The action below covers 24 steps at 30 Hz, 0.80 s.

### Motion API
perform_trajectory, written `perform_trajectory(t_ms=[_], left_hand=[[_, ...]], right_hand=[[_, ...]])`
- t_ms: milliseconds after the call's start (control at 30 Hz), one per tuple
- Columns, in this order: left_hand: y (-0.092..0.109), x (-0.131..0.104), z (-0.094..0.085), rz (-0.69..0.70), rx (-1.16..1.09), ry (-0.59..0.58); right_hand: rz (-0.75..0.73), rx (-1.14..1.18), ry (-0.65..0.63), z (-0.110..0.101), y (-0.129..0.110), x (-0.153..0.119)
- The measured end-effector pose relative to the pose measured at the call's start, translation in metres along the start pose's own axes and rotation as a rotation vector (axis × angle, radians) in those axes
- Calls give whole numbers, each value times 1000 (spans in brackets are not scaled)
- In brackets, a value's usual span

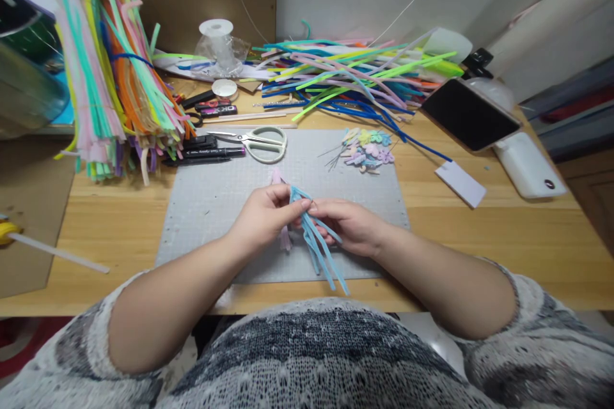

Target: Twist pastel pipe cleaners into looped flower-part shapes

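Several light blue pipe cleaners (322, 249) hang in a bunch between my two hands, over the grey cutting mat (201, 223). My left hand (266, 214) is closed, its thumb and fingers pinching the bunch near its upper end. From the right, my right hand (350, 223) is closed on the same bunch, its fingertips meeting my left thumb. Just behind my left hand a pale pink pipe cleaner piece (277, 176) shows in part, with more of it below the fingers. Whether it is held or lies on the mat I cannot tell.
Scissors (266, 144) and black markers (211, 152) lie at the mat's back left. Small pastel flower shapes on wires (367, 148) sit back right. Behind are loose pipe cleaners (345, 73), a wire spool (218, 45), upright bundles (91, 77) and a phone (470, 114).
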<state>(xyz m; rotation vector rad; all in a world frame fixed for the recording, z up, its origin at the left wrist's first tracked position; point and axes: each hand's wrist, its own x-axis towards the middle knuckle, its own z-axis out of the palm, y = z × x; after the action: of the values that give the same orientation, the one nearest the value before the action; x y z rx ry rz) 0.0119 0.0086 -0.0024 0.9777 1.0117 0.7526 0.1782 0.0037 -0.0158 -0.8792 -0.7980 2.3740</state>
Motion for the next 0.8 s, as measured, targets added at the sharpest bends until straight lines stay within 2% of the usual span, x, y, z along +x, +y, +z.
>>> perform_trajectory(t_ms=[533,800], left_hand=[[5,-1,2,-4,71,-49],[4,-1,2,4,102,-50]], right_hand=[[85,39,-130,-6,-1,0],[60,-3,-107,-7,0,0]])
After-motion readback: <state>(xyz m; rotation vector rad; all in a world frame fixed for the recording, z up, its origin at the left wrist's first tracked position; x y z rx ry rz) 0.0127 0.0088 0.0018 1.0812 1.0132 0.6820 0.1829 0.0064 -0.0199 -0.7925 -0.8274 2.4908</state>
